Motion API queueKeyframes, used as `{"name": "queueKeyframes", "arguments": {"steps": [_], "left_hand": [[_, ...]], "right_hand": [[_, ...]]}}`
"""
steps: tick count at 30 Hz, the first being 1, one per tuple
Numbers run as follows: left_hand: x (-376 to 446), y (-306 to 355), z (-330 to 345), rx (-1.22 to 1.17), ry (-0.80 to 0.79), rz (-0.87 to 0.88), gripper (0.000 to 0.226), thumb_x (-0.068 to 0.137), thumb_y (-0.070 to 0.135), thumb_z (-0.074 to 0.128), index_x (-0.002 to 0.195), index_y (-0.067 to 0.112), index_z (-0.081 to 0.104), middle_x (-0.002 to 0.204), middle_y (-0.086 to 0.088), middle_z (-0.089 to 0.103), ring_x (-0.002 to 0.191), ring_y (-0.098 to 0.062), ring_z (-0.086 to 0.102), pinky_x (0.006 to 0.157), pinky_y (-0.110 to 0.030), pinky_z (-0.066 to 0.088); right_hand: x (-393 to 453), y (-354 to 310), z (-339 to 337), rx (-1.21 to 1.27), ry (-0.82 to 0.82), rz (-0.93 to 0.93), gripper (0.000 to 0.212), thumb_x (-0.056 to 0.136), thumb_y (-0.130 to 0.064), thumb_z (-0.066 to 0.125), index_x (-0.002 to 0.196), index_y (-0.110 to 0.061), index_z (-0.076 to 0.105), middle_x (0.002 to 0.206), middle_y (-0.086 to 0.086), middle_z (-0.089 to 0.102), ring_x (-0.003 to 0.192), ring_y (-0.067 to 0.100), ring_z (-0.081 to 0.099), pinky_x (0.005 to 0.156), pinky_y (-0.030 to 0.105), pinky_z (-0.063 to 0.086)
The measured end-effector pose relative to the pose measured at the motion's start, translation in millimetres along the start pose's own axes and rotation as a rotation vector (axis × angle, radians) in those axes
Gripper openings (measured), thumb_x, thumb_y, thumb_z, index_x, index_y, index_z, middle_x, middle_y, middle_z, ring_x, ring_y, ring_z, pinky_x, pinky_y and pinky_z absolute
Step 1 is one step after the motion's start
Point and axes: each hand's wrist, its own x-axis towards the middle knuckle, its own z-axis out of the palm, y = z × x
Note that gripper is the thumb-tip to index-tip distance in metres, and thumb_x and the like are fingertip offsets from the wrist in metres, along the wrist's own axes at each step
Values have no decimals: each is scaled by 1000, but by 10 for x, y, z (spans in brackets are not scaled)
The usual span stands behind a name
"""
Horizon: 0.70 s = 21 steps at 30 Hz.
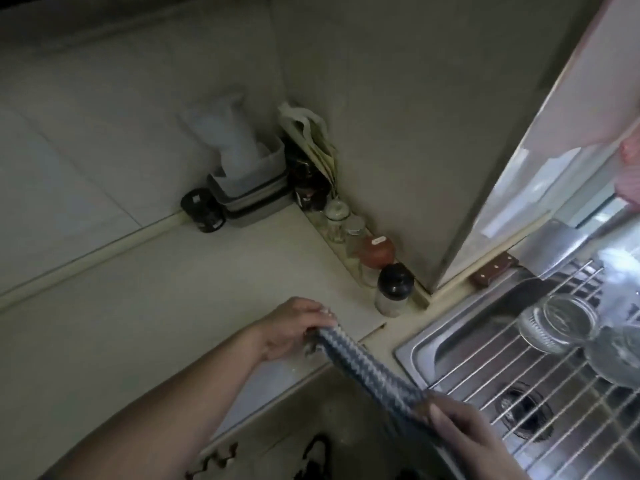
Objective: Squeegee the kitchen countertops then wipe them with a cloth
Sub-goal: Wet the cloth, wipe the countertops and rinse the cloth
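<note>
A blue-and-white striped cloth [367, 368] is stretched taut between both my hands, above the front edge of the pale countertop [156, 306]. My left hand [294, 327] grips one end of it near the counter's front right corner. My right hand [464, 427] holds the other end lower down, in front of the steel sink [426, 344]. No squeegee is in view.
Jars and bottles [377, 251] line the right wall, with a black-lidded shaker [394, 289] nearest the sink. Stacked containers [249, 181] and a black jar [202, 211] fill the back corner. A wire rack [540, 403] with glassware [557, 322] covers the sink, and a cleaver [547, 251] lies behind it.
</note>
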Motion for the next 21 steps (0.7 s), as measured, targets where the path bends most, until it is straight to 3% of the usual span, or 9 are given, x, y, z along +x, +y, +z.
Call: {"name": "queueKeyframes", "arguments": {"steps": [2, 3, 6, 8, 10, 13, 15, 18, 21], "left_hand": [[135, 204, -202, 88, 45, 22, 10, 85, 17, 70, 84, 7, 70, 71, -10, 60, 60, -18, 54, 49, -24, 42], [222, 312, -291, 84, 71, 41, 12, 82, 19, 73, 86, 8, 71, 74, -10, 61, 65, -19, 55, 54, -26, 43], [558, 603, -471, 183, 154, 149, 13, 74, 9, 80, 78, 10, 67, 80, -8, 63, 74, -18, 59, 68, -29, 48], [836, 724, -529, 294, 195, 238, 18, 71, 1, 80, 73, 11, 65, 75, -4, 64, 68, -12, 59, 66, -24, 49], [1119, 747, -560, 448, 264, 306, 19, 70, -2, 79, 82, 9, 69, 79, -7, 66, 72, -14, 61, 70, -25, 49], [1348, 595, -606, 819, 400, 478, 23, 75, 1, 70, 97, 9, 73, 103, -9, 68, 96, -23, 63, 80, -19, 44], [1365, 466, -635, 1062, 352, 699, 23, 80, 5, 63, 101, 9, 72, 111, -11, 65, 105, -28, 58, 84, -19, 40], [1368, 328, -729, 1338, 78, 941, 23, 83, 14, 59, 101, 11, 73, 106, -9, 67, 101, -28, 60, 88, -33, 48], [1384, 251, -769, 1410, -53, 866, 25, 91, 18, 59, 113, 15, 71, 124, -9, 63, 116, -25, 55, 99, -29, 42]], "right_hand": [[250, 127, 219, -65, 147, -27, 72, 79, -75, 53, 76, -5, 69, 76, 10, 61, 75, 14, 59, 73, 29, 44], [412, 186, 290, -71, 242, -43, 64, 80, -73, 54, 77, -11, 71, 73, 5, 61, 73, 14, 59, 72, 32, 46], [830, 265, 465, -135, 505, -8, 4, 82, -31, 75, 80, -27, 74, 84, -5, 73, 82, 18, 68, 79, 42, 55], [1109, 292, 582, -182, 619, 30, 24, 80, -9, 77, 80, -32, 73, 92, -7, 74, 87, 16, 67, 80, 31, 54], [1302, 317, 643, -190, 709, 94, 27, 78, -6, 77, 88, -31, 70, 97, -4, 72, 91, 13, 65, 81, 25, 50], [1368, 372, 748, -355, 750, 133, 29, 75, -10, 79, 102, -19, 73, 106, 2, 69, 96, 20, 66, 86, 30, 51], [1283, 395, 814, -579, 812, 131, 28, 76, -14, 77, 103, -19, 74, 112, 4, 62, 98, 25, 63, 84, 28, 48], [1212, 418, 894, -881, 851, -79, 26, 74, -11, 78, 99, -16, 74, 111, 7, 64, 96, 33, 58, 80, 39, 52], [1346, 495, 917, -1000, 747, -214, 27, 78, -13, 71, 104, -9, 73, 108, 10, 67, 98, 34, 58, 84, 42, 54]]}}
